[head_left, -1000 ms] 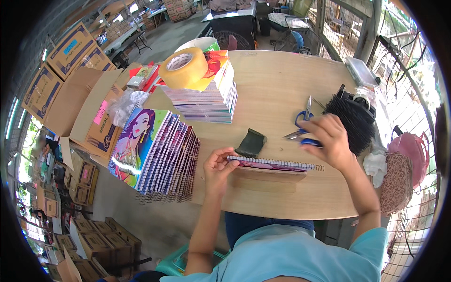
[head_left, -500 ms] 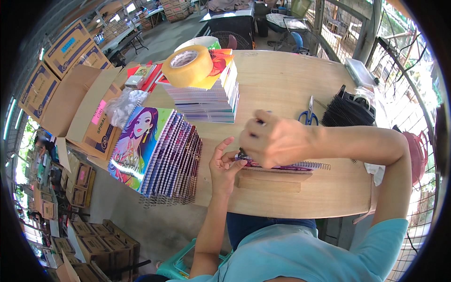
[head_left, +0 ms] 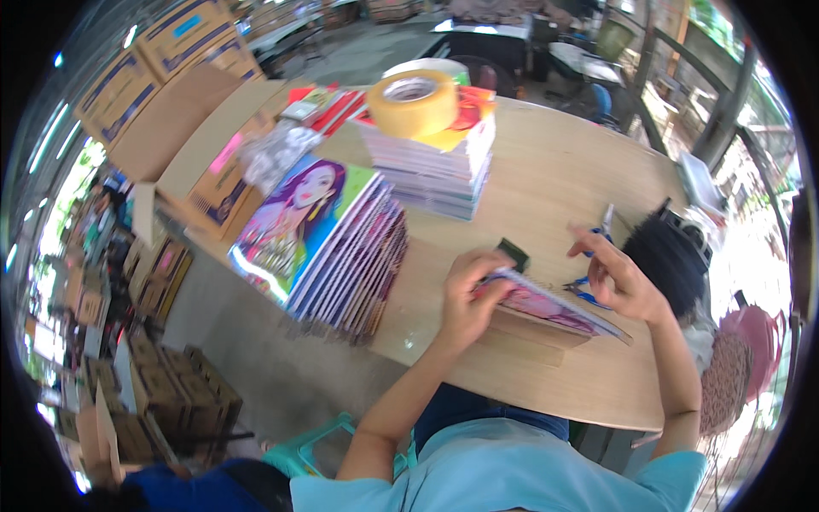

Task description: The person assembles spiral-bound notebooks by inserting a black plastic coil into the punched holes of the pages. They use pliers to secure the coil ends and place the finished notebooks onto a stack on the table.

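A spiral notebook [head_left: 550, 305] with a pink and purple cover stands on its edge, tilted, on a wooden block [head_left: 533, 337] near the table's front. The fingers of my left hand [head_left: 467, 300] are closed round its left end. To the right, my right hand [head_left: 627, 282] hovers past the notebook with its fingers apart and nothing in them. Blue-handled scissors [head_left: 589, 292] lie just beside and partly behind those fingers. A small dark green block [head_left: 513, 253] sits behind the notebook, close to my left hand.
Finished-looking spiral notebooks [head_left: 311, 230] are stacked at the left. Behind them rises a paper stack [head_left: 435, 171] topped by a tape roll [head_left: 413, 102]. Black spiral coils [head_left: 670, 256] lie at the right edge. An open carton [head_left: 205, 183] stands far left.
My right hand has moved right, away from the notebook's left end toward the scissors. My left hand now grips the notebook's end. The whole view has shifted and turned.
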`<state>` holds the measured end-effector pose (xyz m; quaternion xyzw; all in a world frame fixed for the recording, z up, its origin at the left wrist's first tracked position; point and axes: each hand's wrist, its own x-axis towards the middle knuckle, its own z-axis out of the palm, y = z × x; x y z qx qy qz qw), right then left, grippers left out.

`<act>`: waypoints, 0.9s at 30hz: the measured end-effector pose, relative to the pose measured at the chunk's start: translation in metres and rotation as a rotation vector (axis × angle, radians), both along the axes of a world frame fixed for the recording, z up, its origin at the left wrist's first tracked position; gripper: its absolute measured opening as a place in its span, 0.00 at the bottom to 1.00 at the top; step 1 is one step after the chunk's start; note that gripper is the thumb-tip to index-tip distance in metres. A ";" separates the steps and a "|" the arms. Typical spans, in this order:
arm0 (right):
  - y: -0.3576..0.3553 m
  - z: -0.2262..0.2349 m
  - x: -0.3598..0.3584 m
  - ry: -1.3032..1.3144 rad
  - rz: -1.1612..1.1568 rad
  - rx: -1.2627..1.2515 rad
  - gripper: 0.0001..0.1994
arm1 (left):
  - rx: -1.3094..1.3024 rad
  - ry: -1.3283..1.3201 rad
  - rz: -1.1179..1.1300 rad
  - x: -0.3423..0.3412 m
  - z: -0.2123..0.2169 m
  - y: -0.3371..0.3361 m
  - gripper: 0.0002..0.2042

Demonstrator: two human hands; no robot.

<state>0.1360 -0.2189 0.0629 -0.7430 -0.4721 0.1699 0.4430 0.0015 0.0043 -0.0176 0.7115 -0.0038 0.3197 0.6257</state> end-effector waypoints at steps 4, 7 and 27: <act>0.038 0.071 -0.042 -0.832 0.102 0.068 0.32 | 0.600 -0.330 0.470 -0.014 0.077 -0.008 0.26; 0.078 0.099 -0.046 -0.189 -0.127 0.654 0.27 | 0.390 -0.348 0.572 -0.046 0.108 0.010 0.41; 0.090 -0.012 -0.112 -0.609 -0.191 -0.286 0.51 | 0.060 0.346 0.683 -0.144 0.076 0.247 0.19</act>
